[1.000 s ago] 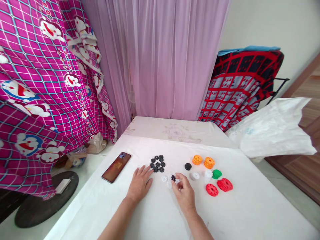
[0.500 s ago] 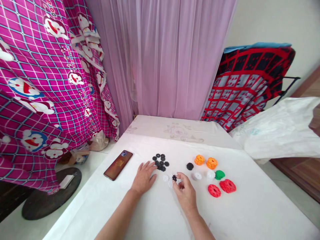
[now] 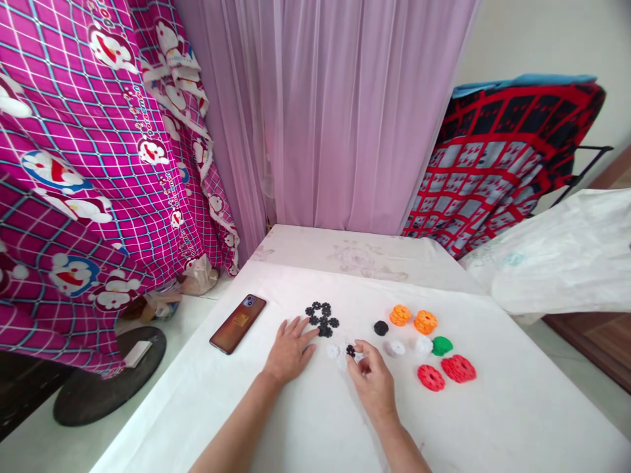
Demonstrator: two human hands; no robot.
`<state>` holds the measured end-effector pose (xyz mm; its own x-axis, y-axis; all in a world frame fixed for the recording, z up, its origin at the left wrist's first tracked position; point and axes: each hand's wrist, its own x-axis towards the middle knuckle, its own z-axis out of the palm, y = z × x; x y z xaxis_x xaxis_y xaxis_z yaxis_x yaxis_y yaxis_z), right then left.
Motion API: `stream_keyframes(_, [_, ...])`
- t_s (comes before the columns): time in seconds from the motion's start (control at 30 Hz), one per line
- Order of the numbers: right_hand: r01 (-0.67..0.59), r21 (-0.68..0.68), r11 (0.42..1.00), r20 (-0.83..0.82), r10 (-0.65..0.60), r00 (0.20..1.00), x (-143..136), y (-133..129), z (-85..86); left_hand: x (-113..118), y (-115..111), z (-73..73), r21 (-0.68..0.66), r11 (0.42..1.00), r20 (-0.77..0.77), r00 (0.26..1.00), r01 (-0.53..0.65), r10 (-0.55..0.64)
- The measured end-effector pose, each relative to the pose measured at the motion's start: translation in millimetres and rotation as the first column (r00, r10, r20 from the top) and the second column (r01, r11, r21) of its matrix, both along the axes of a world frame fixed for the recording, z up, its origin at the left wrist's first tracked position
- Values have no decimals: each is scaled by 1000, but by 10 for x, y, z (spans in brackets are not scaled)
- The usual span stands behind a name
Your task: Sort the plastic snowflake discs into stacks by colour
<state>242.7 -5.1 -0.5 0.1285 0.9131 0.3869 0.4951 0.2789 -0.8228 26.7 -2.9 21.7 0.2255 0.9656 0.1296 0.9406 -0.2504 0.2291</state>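
My left hand [image 3: 290,351] lies flat on the white cloth, fingers spread, its fingertips beside a cluster of joined black notched discs [image 3: 324,322]. Between the thumb and fingers of my right hand [image 3: 372,379] is a small black notched disc [image 3: 350,351], held over some white discs. One white notched disc [image 3: 333,351] lies on the cloth between my hands. Just beyond my right hand are another white disc pile [image 3: 395,349] and a black disc stack [image 3: 380,328].
Orange disc stacks [image 3: 425,322], red discs [image 3: 458,368], a green disc stack [image 3: 442,345] and more white discs [image 3: 423,345] sit to the right. A brown phone [image 3: 238,324] lies on the left. A white plastic bag [image 3: 566,256] hangs by the table's right edge.
The view has shifted slightly, so everything appears a little further right. My right hand still pinches the black disc, and my left hand remains flat by the black cluster.
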Motion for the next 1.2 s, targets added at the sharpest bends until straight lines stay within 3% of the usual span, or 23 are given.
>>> stream_keyframes(0.53, [-5, -27, 1000, -11, 5, 1000, 5, -8, 26, -28, -13, -26, 64, 998, 56, 998, -10, 6])
stream_keyframes(0.77, [-18, -6, 1000, -12, 18, 1000, 5, -7, 9, 22, -2, -30, 85, 992, -19, 996, 89, -88])
stream_keyframes(1.1, [-8, -18, 1000, -14, 8, 1000, 9, -8, 38, 19, -31, -68, 182, 983, 23, 999, -36, 32])
stream_keyframes(1.2, [-12, -33, 999, -12, 12, 1000, -5, -14, 34, 28, -22, -51, 173, 985, -5, 1000, 3, -2])
